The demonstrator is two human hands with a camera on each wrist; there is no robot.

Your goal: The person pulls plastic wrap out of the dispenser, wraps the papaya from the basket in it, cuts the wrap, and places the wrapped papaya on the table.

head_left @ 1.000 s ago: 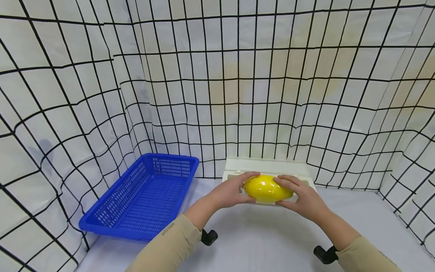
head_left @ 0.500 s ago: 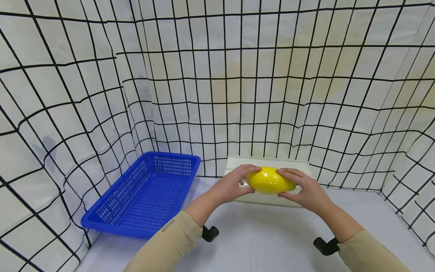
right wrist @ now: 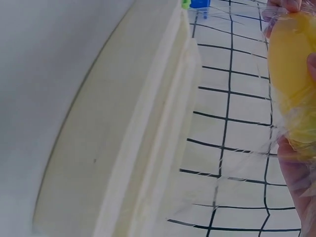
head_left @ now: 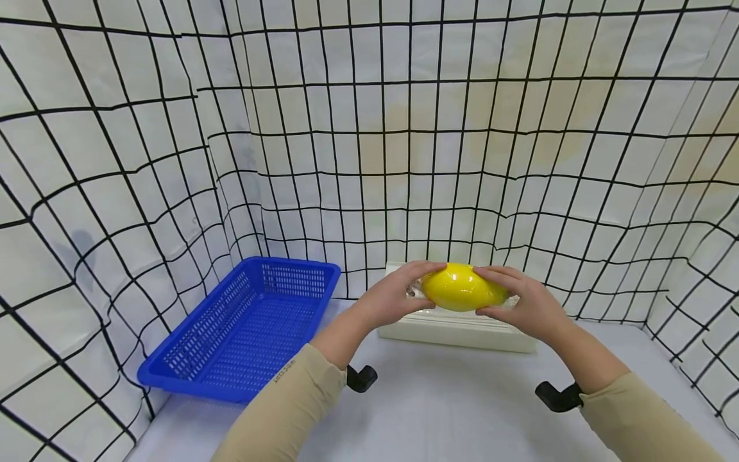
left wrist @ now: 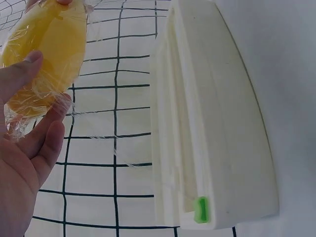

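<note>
Both hands hold a glossy yellow oval fruit [head_left: 464, 289] above a long off-white cling film dispenser [head_left: 456, 337]. My left hand [head_left: 392, 298] grips its left end, thumb below and fingers over the top. My right hand [head_left: 528, 305] grips the right end the same way. Clear cling film [left wrist: 47, 91] lies wrinkled around the fruit in the left wrist view. Sheer strands of film stretch from the fruit toward the dispenser in both wrist views. A green slider [left wrist: 201, 210] sits at one end of the dispenser's slot.
An open blue plastic basket [head_left: 151, 375] stands to the left on the white tabletop [head_left: 444, 410]. Black wire mesh [head_left: 410, 160] over white sheeting rises behind and along both sides. Dark wrist-camera mounts [head_left: 361, 380] jut out below the forearms.
Both hands have raised the yellow fruit from low over the dispenser. More of the dispenser's front face shows now. The blue basket has stayed in place.
</note>
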